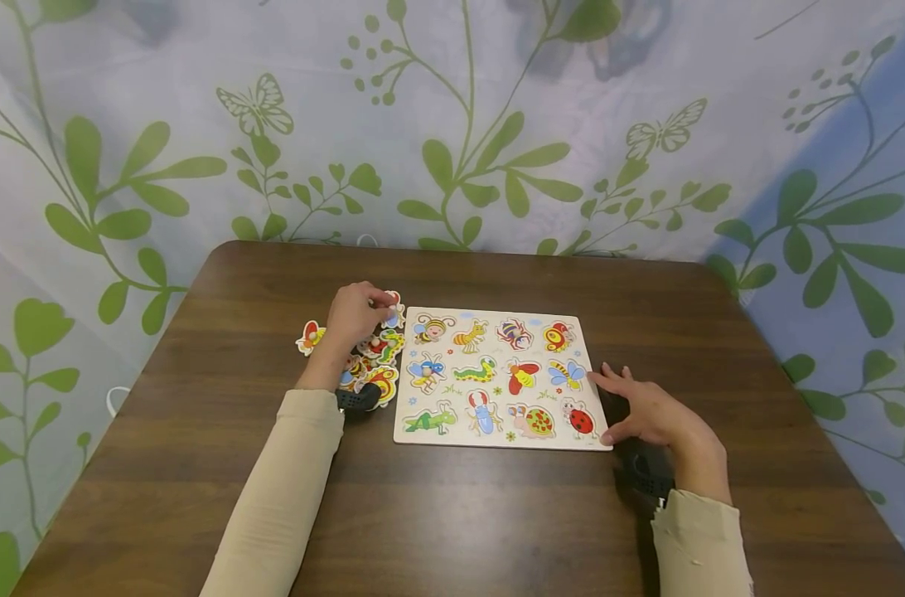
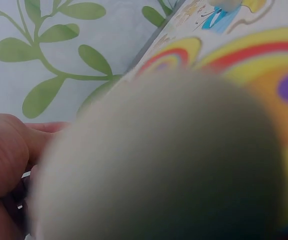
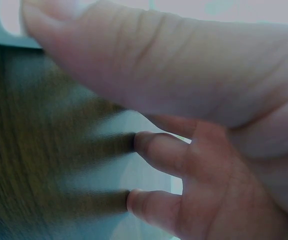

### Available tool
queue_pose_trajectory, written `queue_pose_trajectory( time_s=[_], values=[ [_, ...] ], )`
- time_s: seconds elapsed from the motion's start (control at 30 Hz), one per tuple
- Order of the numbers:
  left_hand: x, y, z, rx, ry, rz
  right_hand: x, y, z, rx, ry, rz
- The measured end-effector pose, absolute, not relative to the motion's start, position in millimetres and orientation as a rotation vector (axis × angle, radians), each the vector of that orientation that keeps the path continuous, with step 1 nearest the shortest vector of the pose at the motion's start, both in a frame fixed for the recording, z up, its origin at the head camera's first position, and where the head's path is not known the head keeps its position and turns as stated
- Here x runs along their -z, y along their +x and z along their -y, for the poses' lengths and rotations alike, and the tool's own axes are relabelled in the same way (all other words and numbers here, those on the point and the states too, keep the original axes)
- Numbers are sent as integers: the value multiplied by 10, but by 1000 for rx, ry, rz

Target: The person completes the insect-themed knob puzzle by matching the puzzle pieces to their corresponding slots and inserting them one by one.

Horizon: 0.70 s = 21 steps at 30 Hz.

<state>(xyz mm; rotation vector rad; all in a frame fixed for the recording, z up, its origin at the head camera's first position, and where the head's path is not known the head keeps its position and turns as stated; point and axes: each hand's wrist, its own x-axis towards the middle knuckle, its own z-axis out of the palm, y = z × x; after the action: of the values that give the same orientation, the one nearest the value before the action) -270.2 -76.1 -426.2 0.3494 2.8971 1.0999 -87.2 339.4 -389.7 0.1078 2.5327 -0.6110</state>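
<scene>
The left sleeve (image 1: 281, 489) slanted up over the brown table (image 1: 467, 514). A red-and-yellow piece (image 1: 310, 337) lay apart from the others, to the left of the left hand (image 1: 354, 315). That hand's fingers were bent, the thumb and forefinger brought together on a red-and-blue piece (image 1: 394, 312) just beside the board's upper left corner. In the left wrist view a big pale blur covered most of the fingers, so the grip could only be read from the head view.

Below the hand lay a heap of loose pieces, a green caterpillar (image 1: 394, 343) and a yellow butterfly (image 1: 381, 383) among them, near the board's left edge. A black wrist camera (image 1: 359, 397) partly overlapped the heap.

The board (image 1: 456, 433) lay flat in the middle of the table, printed with three rows of insects. The blue mosquito (image 1: 427, 372) at its left showed a knob.

At the board's right edge was the right hand (image 1: 650, 413), fingers spread and holding nothing closed between them. Its thumb touched the lower right corner, and its forefinger reached the edge farther up. The right sleeve (image 1: 702, 539) came in below.
</scene>
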Motion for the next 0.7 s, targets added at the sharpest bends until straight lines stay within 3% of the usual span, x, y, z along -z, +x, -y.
queue_pose_trajectory(
  time_s=[0.33, 0.7],
  values=[
    [4075, -2639, 716, -1202, 430, -2898, 3903, -875, -3418, 608, 94, -2539],
    [3767, -2260, 322, -1143, 714, -2816, 3902, -863, -3428, 629, 34, -2548]
  ],
)
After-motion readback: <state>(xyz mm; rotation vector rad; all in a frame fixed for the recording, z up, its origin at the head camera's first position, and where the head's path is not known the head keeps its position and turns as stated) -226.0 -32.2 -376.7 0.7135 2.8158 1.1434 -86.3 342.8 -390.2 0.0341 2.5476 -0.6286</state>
